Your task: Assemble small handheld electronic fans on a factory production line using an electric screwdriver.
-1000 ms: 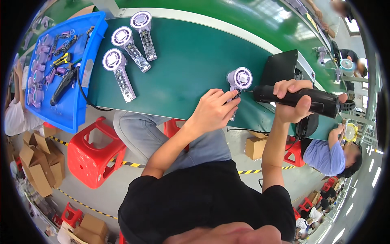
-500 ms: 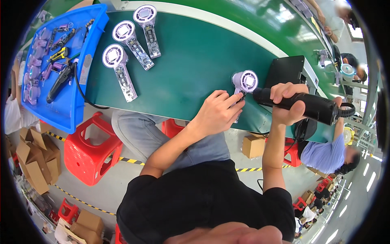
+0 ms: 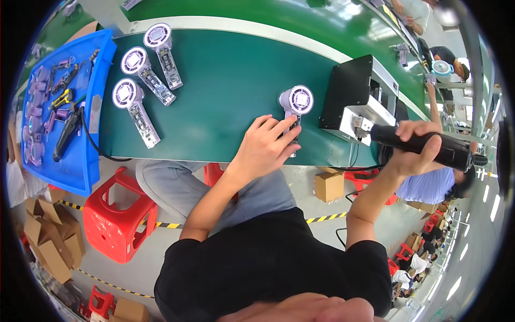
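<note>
My left hand [image 3: 263,147] has its fingers around the handle of a lilac handheld fan [image 3: 300,101], which lies on the green bench with its open handle pointing toward me. Part of the circuit board in the handle is covered by my fingers. Wrapped around a black electric screwdriver [image 3: 390,138], my right hand [image 3: 418,145] keeps the tool roughly level. Its tip is at the front of a black and white screw feeder [image 3: 346,91]; whether it touches a screw is too small to tell.
Three similar fans [image 3: 142,112] lie at the bench's left. Beside them a blue bin [image 3: 99,107] holds purple parts, a yellow-handled cutter [image 3: 61,99] and a corded black tool [image 3: 68,134]. A red stool [image 3: 115,214] and cardboard boxes [image 3: 328,186] stand below. Co-workers sit at right.
The screwdriver has moved off the fan and right to the screw feeder in my right hand. My left hand stays on the fan's handle. The whole view has shifted slightly.
</note>
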The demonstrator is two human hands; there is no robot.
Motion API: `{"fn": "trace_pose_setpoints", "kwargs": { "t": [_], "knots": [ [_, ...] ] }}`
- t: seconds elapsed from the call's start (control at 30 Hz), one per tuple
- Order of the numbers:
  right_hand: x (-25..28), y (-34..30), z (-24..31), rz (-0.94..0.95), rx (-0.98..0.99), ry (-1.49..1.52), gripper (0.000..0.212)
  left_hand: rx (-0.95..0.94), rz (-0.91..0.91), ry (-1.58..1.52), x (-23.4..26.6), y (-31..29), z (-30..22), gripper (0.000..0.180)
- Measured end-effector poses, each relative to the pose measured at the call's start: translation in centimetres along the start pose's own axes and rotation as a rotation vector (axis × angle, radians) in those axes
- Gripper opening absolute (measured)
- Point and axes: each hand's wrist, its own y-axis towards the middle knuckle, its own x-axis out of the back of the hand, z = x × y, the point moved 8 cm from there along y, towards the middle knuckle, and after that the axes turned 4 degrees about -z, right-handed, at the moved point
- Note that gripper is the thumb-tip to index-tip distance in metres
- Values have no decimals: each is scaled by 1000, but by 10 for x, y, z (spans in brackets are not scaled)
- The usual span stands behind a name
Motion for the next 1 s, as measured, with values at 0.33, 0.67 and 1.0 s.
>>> {"fn": "trace_pose_setpoints", "kwargs": {
  "t": [0.33,0.67,1.0],
  "knots": [
    [27,-13,-27,-32,42,61,80,12,118,-1,-8,1,1,61],
    [7,-29,-52,75,-218,330,60,-63,71,22,-9,-4,-3,59],
    [-115,-36,-40,260,-151,424,38,-77,29,21,-7,-7,0,59]
  ]
}}
